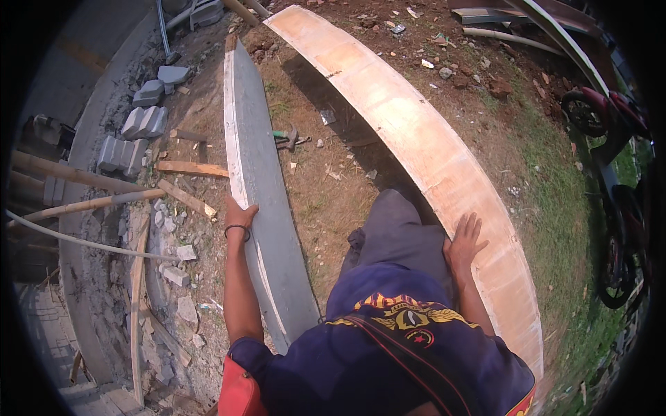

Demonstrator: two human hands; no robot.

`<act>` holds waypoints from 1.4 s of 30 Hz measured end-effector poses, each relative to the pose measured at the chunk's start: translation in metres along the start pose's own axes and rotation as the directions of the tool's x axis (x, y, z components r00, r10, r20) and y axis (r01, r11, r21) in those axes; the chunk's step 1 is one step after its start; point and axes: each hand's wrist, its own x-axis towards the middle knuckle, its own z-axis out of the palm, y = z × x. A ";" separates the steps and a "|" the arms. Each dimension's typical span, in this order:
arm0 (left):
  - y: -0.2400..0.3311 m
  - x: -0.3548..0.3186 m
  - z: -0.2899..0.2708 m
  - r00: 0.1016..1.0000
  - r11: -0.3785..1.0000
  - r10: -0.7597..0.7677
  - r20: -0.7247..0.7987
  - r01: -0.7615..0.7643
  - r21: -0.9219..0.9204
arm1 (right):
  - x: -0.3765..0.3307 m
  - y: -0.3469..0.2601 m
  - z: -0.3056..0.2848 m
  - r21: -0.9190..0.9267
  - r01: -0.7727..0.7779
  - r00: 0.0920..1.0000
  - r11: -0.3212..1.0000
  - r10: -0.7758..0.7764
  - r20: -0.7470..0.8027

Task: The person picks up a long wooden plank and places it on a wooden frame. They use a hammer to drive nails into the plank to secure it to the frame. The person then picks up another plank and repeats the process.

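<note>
On my left side my left hand (240, 213) grips the pale edge of a long grey board (258, 145), thumb on its face and fingers out of sight round the edge. My right hand (465, 244) lies flat, fingers spread, on a long tan panel (409, 132) that runs from the top middle down past my right side. Between the two boards are my bent leg in grey trousers and bare ground. A hammer (290, 139) with a green handle rests on the soil just right of the grey board.
Grey paving blocks (125, 152) and wood offcuts (187, 197) lie along the left. Bamboo poles (90, 206) reach in from the left edge. A motorcycle (610, 187) stands at the far right, beyond grass. Metal sheets and a pole (513, 39) lie at the top right.
</note>
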 end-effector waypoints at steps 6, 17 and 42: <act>-0.005 -0.013 -0.005 0.996 0.949 -0.050 0.072 0.070 -0.306 | 0.030 0.011 0.009 0.007 -0.002 0.997 1.000 0.002 -0.083; 0.032 -0.025 -0.004 0.996 0.963 -0.074 0.055 0.086 -0.255 | 0.055 0.031 0.001 -0.008 0.107 0.990 0.994 -0.108 -0.088; 0.220 0.033 0.038 0.939 0.879 -0.248 0.240 0.322 -0.352 | 0.075 0.044 -0.048 0.155 0.017 0.988 0.988 -0.040 0.147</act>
